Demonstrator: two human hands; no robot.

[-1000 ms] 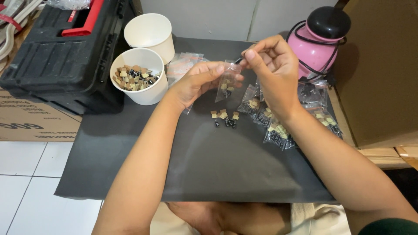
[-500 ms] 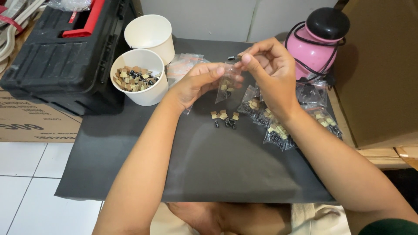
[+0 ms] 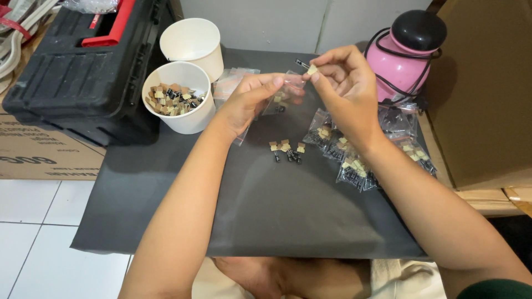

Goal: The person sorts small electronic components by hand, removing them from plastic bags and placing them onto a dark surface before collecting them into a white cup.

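Left hand (image 3: 252,99) fingers clamped on a small clear bag (image 3: 281,94), right hand (image 3: 343,88) pinching one part (image 3: 308,67); a few parts (image 3: 287,149) loose on the mat (image 3: 249,210), several filled bags (image 3: 354,166) done, cup of parts (image 3: 176,99) left

Nearer the person than the loose parts (image 3: 287,149), the black mat (image 3: 266,210) lies bare. Left of those parts stand two white cups (image 3: 180,102); right lie small bags (image 3: 354,160); beyond them the pink jar (image 3: 402,61) blocks the way.
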